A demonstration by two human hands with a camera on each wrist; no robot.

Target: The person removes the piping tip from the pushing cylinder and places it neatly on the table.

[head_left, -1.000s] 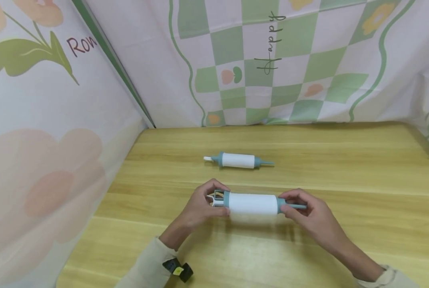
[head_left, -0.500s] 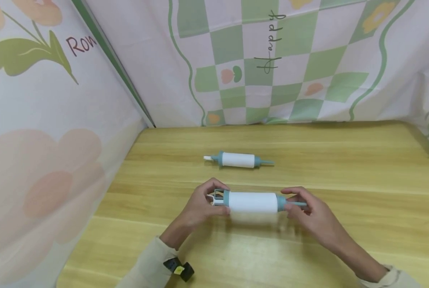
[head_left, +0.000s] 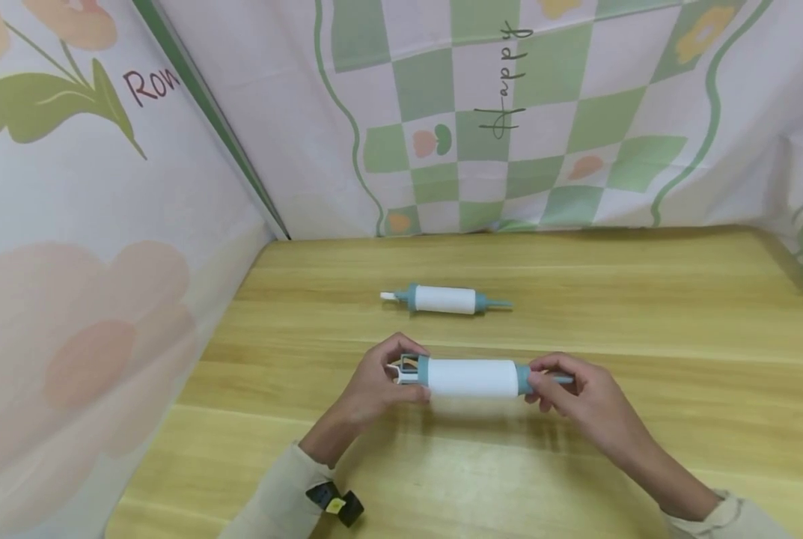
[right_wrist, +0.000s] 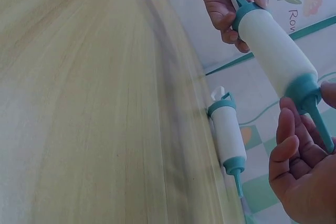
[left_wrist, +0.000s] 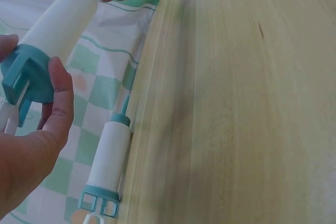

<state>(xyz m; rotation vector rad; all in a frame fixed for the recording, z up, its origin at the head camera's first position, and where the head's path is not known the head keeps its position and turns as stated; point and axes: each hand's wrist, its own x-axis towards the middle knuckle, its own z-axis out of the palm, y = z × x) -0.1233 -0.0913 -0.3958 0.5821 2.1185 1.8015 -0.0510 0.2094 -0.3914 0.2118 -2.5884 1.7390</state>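
A large white syringe-like tube [head_left: 471,378] with teal ends is held level above the wooden table. My left hand [head_left: 367,382] grips its left end, thumb and fingers on either side of the teal collar [left_wrist: 34,72] with its open frame and white plunger part. At the other end, my right hand [head_left: 596,397] pinches the teal nozzle cap [right_wrist: 302,90] between thumb and fingers, and the thin nozzle [right_wrist: 320,124] points into the palm. Farther back lies a smaller tube [head_left: 444,299] of the same white and teal make, untouched, its nozzle to the right.
The wooden table [head_left: 677,314] runs back to a hanging cloth [head_left: 542,97] with green checks. Another floral cloth [head_left: 57,202] hangs along the left side. A black strap device [head_left: 335,503] sits at the left sleeve.
My right hand's fingers loosened on the nozzle cap and then took hold of it again, the thumb now higher on it. The left hand and the smaller tube stay in place.
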